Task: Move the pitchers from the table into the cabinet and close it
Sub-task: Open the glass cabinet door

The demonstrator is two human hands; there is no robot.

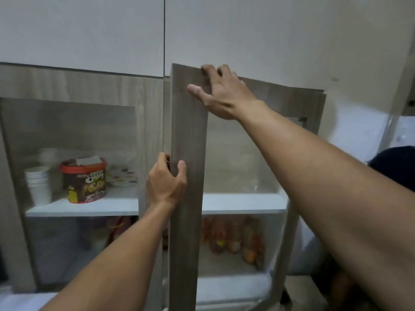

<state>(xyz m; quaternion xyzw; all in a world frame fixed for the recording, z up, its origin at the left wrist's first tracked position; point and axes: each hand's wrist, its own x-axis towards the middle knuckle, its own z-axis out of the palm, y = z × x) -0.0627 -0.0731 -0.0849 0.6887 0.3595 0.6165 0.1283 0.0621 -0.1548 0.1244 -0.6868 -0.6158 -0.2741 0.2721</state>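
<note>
The cabinet's right door [187,140], grey wood grain with a glass pane, stands slightly ajar, its left edge swung toward me. My left hand [165,179] wraps around that free edge at mid height, fingers behind it and thumb on the front. My right hand [221,92] lies spread on the door's top left corner, fingertips hooked over the top edge. Behind the glass, something faintly clear [256,187] shows on the upper white shelf [242,204]; I cannot tell whether it is a pitcher. No table is in view.
The left door [148,122] is closed; behind its glass stand a stack of paper cups [39,185], a red-lidded Choco Chips tub [86,179] and a spotted plate [122,176]. Colourful packets [233,236] fill the lower shelf. White panels [89,30] sit above.
</note>
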